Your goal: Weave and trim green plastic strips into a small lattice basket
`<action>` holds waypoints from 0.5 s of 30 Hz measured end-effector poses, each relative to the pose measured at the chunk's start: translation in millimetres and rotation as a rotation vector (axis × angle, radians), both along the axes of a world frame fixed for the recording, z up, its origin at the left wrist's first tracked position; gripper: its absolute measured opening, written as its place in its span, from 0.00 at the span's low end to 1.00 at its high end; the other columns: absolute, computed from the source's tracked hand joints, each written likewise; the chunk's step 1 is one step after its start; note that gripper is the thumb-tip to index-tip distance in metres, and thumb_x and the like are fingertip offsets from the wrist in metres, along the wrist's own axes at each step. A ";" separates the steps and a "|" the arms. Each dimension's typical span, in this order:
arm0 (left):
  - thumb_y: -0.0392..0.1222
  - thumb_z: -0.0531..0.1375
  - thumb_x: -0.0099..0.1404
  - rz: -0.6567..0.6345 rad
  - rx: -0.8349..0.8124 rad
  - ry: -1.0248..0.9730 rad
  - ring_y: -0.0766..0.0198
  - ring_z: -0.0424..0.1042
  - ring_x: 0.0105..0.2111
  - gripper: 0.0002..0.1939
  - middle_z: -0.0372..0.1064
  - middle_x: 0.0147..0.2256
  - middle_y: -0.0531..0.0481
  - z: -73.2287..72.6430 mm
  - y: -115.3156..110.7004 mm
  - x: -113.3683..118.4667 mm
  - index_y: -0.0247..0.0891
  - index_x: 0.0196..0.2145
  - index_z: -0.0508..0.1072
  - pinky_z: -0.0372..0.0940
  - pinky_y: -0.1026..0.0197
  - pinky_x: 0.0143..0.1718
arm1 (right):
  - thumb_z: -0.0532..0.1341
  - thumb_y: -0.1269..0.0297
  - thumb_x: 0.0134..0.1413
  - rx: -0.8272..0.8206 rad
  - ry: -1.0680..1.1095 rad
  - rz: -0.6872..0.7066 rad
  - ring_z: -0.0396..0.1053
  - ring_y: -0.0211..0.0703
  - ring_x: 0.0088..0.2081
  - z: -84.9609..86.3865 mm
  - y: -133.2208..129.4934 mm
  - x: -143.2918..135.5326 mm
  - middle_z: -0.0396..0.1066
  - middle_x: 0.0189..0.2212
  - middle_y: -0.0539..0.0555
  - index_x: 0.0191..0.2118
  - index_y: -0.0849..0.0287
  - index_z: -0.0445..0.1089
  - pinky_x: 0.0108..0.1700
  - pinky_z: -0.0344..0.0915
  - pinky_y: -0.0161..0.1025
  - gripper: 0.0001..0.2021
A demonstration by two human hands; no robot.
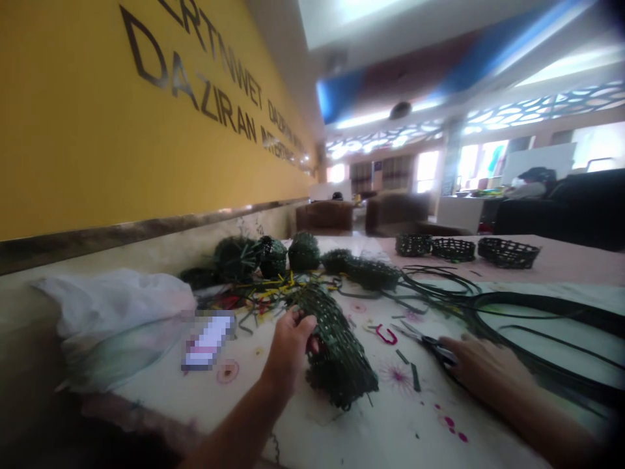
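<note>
Between basket (339,348) and scissors (432,345), tablecloth (383,357)

A long dark green woven piece (336,345) is gripped at its side by the left hand (295,329), while a pair of scissors (437,348) is held by the right hand (481,365) above the patterned tablecloth (342,423), with coiled green strips (537,303) seen just beyond and three open baskets (508,253) set farther back.

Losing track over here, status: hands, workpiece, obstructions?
Left hand gripping green woven piece. Right hand at scissors' handles. Short green offcuts between piece and scissors.
</note>
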State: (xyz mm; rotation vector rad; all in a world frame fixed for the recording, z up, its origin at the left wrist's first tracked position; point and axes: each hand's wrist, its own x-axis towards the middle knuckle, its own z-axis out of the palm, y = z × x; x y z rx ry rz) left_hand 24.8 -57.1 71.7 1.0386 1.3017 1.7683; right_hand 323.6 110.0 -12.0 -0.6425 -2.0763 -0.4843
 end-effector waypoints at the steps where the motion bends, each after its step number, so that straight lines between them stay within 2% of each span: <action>1: 0.44 0.61 0.55 0.003 0.005 -0.002 0.73 0.56 0.15 0.10 0.59 0.17 0.58 -2.4 -1.4 -0.5 0.37 0.24 0.64 0.53 0.67 0.20 | 0.62 0.77 0.48 -0.058 -0.077 -0.046 0.67 0.46 0.16 11.8 -10.2 -9.5 0.70 0.19 0.54 0.33 0.53 0.77 0.22 0.57 0.41 0.11; 3: 0.44 0.60 0.56 0.012 0.018 -0.024 0.72 0.56 0.16 0.10 0.58 0.16 0.59 -7.1 -5.5 -0.7 0.38 0.25 0.64 0.55 0.67 0.21 | 0.62 0.66 0.57 -0.237 -0.130 0.037 0.76 0.51 0.31 36.4 -36.0 -35.7 0.77 0.37 0.57 0.47 0.53 0.75 0.32 0.69 0.44 0.12; 4: 0.44 0.60 0.56 0.019 0.024 -0.043 0.72 0.56 0.17 0.10 0.57 0.17 0.60 -8.9 -8.0 -0.1 0.38 0.26 0.64 0.56 0.66 0.22 | 0.61 0.62 0.59 -0.315 -0.086 0.104 0.77 0.52 0.39 47.9 -50.8 -51.5 0.76 0.44 0.59 0.53 0.53 0.72 0.38 0.71 0.45 0.16; 5: 0.44 0.61 0.57 0.023 0.029 -0.064 0.72 0.56 0.17 0.09 0.58 0.18 0.60 -10.2 -10.8 1.0 0.38 0.27 0.64 0.58 0.66 0.23 | 0.60 0.60 0.60 -0.376 -0.054 0.178 0.76 0.53 0.43 58.4 -66.0 -68.1 0.75 0.48 0.59 0.56 0.53 0.70 0.41 0.72 0.46 0.18; 7: 0.44 0.61 0.56 0.035 0.046 -0.115 0.73 0.57 0.18 0.09 0.59 0.20 0.59 -11.3 -17.0 4.5 0.37 0.29 0.65 0.58 0.67 0.23 | 0.61 0.60 0.59 -0.429 0.030 0.274 0.74 0.54 0.48 74.6 -94.6 -100.9 0.73 0.50 0.60 0.56 0.54 0.69 0.46 0.71 0.49 0.20; 9: 0.43 0.62 0.56 0.051 0.060 -0.170 0.73 0.58 0.20 0.09 0.63 0.23 0.58 -11.2 -24.1 8.6 0.37 0.30 0.67 0.58 0.67 0.24 | 0.62 0.63 0.57 -0.453 0.118 0.319 0.73 0.54 0.49 83.8 -117.3 -129.4 0.73 0.51 0.60 0.56 0.54 0.69 0.48 0.70 0.49 0.20; 12: 0.42 0.63 0.55 0.065 0.069 -0.247 0.71 0.65 0.24 0.11 0.68 0.28 0.55 -11.9 -36.1 13.2 0.36 0.36 0.70 0.62 0.66 0.28 | 0.62 0.67 0.55 -0.517 0.186 0.372 0.72 0.53 0.48 86.8 -138.2 -159.3 0.73 0.49 0.59 0.55 0.54 0.69 0.48 0.69 0.49 0.21; 15: 0.42 0.63 0.55 0.068 0.072 -0.272 0.69 0.68 0.26 0.13 0.71 0.30 0.53 -15.9 -48.6 14.3 0.37 0.38 0.70 0.64 0.66 0.29 | 0.61 0.68 0.56 -0.590 0.240 0.362 0.72 0.52 0.47 83.8 -147.8 -175.6 0.73 0.47 0.58 0.54 0.55 0.69 0.47 0.68 0.48 0.19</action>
